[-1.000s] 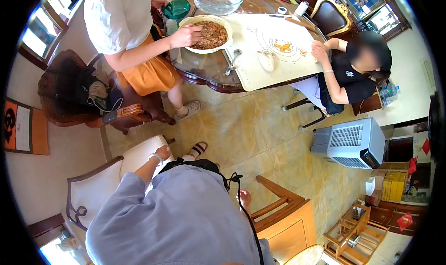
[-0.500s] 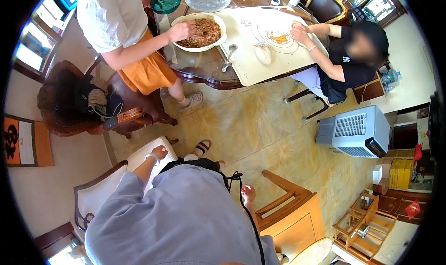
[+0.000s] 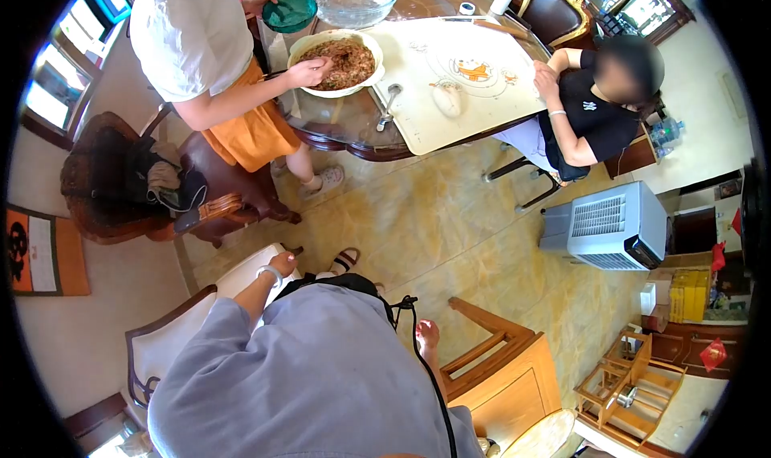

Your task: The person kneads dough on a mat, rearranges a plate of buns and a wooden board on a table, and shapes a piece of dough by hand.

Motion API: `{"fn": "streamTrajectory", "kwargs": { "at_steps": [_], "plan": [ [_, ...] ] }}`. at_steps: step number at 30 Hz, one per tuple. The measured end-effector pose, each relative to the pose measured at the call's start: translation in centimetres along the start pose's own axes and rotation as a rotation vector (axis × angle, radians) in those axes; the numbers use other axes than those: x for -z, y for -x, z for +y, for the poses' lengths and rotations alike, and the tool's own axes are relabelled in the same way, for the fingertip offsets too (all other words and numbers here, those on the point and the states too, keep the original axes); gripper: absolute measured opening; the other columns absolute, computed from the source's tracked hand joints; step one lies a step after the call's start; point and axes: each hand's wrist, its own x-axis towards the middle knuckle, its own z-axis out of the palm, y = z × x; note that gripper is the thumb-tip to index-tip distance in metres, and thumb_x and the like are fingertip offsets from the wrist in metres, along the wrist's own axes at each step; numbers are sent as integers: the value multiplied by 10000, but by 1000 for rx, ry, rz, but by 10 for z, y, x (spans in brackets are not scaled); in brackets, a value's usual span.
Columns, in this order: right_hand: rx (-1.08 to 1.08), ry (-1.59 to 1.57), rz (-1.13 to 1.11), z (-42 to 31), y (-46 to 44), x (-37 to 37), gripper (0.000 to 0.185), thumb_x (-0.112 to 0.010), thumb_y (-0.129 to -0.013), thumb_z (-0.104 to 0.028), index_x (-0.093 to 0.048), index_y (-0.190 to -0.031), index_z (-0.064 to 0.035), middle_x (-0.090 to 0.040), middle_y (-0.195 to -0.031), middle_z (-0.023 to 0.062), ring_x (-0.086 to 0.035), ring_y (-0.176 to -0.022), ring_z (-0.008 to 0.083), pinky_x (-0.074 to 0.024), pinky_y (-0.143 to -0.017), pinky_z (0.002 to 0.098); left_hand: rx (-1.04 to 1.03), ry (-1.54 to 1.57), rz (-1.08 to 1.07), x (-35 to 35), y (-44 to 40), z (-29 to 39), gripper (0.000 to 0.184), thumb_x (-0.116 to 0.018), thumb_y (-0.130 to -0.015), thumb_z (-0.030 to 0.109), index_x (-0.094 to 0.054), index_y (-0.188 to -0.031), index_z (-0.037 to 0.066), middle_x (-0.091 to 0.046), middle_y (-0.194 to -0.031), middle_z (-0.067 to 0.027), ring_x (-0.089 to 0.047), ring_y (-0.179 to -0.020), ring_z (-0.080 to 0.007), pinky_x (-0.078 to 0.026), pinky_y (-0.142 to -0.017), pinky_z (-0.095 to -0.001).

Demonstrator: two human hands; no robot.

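Note:
My left hand (image 3: 283, 263), with a pale bracelet at the wrist, hangs over the edge of a white cushioned chair (image 3: 181, 333); its fingers look curled, but what they hold, if anything, is too small to make out. My right hand (image 3: 427, 333) hangs low beside a wooden chair (image 3: 506, 378), near a black cable (image 3: 416, 329). Its fingers are partly bent and apart, with nothing visible in them. Both hands are well away from the table.
At the table, a standing person (image 3: 197, 48) has a hand in a bowl of filling (image 3: 379, 74) and holds a green bowl (image 3: 289, 13). Dough (image 3: 447, 101) lies on a mat (image 3: 418, 133) before a seated person (image 3: 610, 113). An air cooler (image 3: 614, 225) stands right.
The view has shifted slightly. The seated person's hands have moved back to the mat's right edge. The standing person's hand has moved within the filling. My hands hang much as before.

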Motion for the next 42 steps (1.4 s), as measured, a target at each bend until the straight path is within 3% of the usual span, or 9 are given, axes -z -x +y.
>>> {"fn": "streamTrajectory", "kwargs": {
  "at_steps": [6,18,21,25,29,31,34,37,42],
  "plan": [
    [-119,-399,-45,14,-14,20,107,-560,-815,-9,-579,-916,-37,-507,-733,88,-461,-615,206,-378,-490,299,-5,18,20,-7,-3,-11,401,-514,-838,369,-602,-1073,55,-606,-1113,-221,-569,-1058,-383,-453,-907,-427],
    [-155,-157,49,-13,7,2,82,-509,-864,19,-548,-934,3,-521,-735,75,-505,-581,157,-428,-457,273,6,61,36,-24,-10,-28,381,-532,-841,333,-584,-1092,51,-647,-1030,-187,-645,-911,-321,-500,-819,-406],
    [-52,169,236,5,17,-3,119,-574,-838,-83,-564,-928,-5,-571,-710,95,-537,-578,186,-467,-501,326,-27,167,-12,-30,-24,-37,383,-544,-840,298,-568,-1103,20,-656,-993,-166,-674,-795,-253,-530,-717,-371],
    [221,1289,362,29,25,-25,191,-529,-851,-252,-562,-833,-64,-609,-737,105,-593,-640,247,-472,-590,365,9,311,-206,-30,-55,-58,382,-588,-834,209,-535,-1162,21,-652,-878,-135,-635,-658,-198,-512,-540,-313],
    [-50,767,635,34,79,-88,181,-519,-823,-224,-601,-909,-88,-641,-866,153,-626,-868,317,-497,-731,405,-491,-387,-264,-22,-93,-73,298,-520,-834,282,-634,-940,28,-652,-793,-62,-607,-693,-212,-474,-629,-350],
    [-294,835,800,89,128,-95,223,-526,-826,-237,-599,-978,-92,-645,-917,157,-629,-885,322,-502,-761,414,-479,-430,-603,-30,-162,-111,274,-474,-862,320,-580,-765,88,-553,-656,-28,-542,-572,-220,-422,-506,-405],
    [-683,777,935,143,217,-147,423,-554,-832,-317,-507,-1213,-141,-592,-1159,148,-564,-1067,338,-472,-864,460,162,-317,-719,-22,-203,-83,223,-486,-860,299,-548,-749,116,-509,-640,-24,-513,-553,-211,-413,-491,-405],
    [-1048,651,842,181,283,-200,623,-539,-846,-453,-363,-1383,-191,-475,-1343,128,-428,-1238,369,-385,-985,493,11,-569,-651,-20,-249,-15,189,-497,-855,286,-561,-814,113,-528,-736,-52,-527,-651,-220,-425,-576,-397],
    [-1108,441,791,233,332,-261,709,-548,-831,-504,-296,-1429,-221,-420,-1394,124,-366,-1286,373,-300,-1019,569,-256,-654,-568,-38,-283,86,186,-517,-847,264,-583,-922,108,-561,-895,-99,-551,-814,-234,-446,-718,-383]
  ]
}}
